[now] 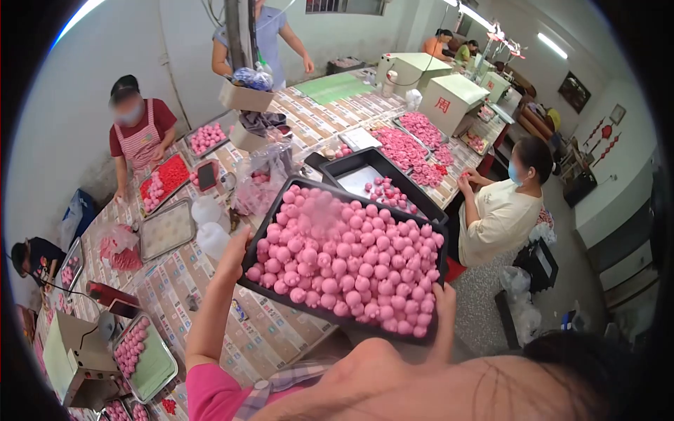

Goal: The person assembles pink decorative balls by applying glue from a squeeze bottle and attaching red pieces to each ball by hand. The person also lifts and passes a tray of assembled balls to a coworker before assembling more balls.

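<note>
A black plastic tray (256,284) heaped with small round pink pieces (351,263) tilts toward me above the table. My left hand (237,251) grips its left end, with the fingers partly hidden. On the opposite end, near the lower right corner, my right hand (444,303) is closed round the rim. Just behind it is a second black tray (430,203), with some pink pieces lying on its white bottom. A clear plastic bag (261,184) lies near the tray's upper left corner, and white rounded items (210,228) are close to my left hand.
The long table (186,302) has a patterned cover. It carries a bare metal tray (168,230), a tray of red pieces (168,181), pink piles (401,149) and machines (449,105). Co-workers are at the left, the back and the right (498,210). A post (242,35) rises at the far side.
</note>
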Demonstrator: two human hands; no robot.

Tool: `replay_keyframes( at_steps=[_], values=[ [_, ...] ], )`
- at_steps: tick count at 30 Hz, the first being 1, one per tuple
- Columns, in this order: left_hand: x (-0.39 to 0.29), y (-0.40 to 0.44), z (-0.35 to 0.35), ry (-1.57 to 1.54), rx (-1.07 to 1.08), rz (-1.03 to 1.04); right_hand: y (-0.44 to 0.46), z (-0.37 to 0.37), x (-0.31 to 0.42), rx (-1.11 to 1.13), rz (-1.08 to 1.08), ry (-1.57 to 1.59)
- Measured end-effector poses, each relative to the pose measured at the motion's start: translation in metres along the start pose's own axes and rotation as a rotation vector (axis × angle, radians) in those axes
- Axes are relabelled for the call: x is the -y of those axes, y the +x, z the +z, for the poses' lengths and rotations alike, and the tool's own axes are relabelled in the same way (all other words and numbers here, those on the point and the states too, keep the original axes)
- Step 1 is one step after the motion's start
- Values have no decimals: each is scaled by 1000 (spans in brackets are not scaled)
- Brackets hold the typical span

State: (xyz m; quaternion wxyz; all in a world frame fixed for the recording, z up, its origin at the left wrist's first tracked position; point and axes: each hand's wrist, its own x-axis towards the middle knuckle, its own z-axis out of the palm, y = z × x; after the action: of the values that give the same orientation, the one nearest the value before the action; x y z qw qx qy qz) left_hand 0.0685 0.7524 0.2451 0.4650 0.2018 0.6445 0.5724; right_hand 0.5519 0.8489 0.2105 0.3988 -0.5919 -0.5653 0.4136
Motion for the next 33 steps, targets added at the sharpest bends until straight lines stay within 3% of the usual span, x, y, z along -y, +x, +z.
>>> replay_keyframes(
  at_steps=[6, 16, 19, 23, 26, 27, 28, 30, 33],
  values=[
    [-14, 69, 51, -78, 25, 3, 114, 5, 0, 43, -93, -67],
    [-11, 243, 98, 6, -186, 83, 305, 48, -27, 40, -141, -131],
    [-37, 257, 120, 5, -258, 118, 325, 59, -2, 31, -192, -116],
    [-55, 293, 124, -73, -124, 90, 375, 63, 17, 44, -244, -157],
    [-107, 262, 147, -113, -90, 122, 409, 58, 39, 107, -277, -172],
    [-116, 273, 151, -35, -178, 163, 424, 57, 39, 104, -286, -231],
    [-122, 278, 149, -86, -84, 131, 439, 60, 39, 131, -273, -160],
    [-146, 273, 156, -26, -111, 168, 467, 62, 39, 176, -239, -24],
    [-173, 282, 159, -24, -74, 87, 467, 66, 74, 137, -296, -164]
  ],
)
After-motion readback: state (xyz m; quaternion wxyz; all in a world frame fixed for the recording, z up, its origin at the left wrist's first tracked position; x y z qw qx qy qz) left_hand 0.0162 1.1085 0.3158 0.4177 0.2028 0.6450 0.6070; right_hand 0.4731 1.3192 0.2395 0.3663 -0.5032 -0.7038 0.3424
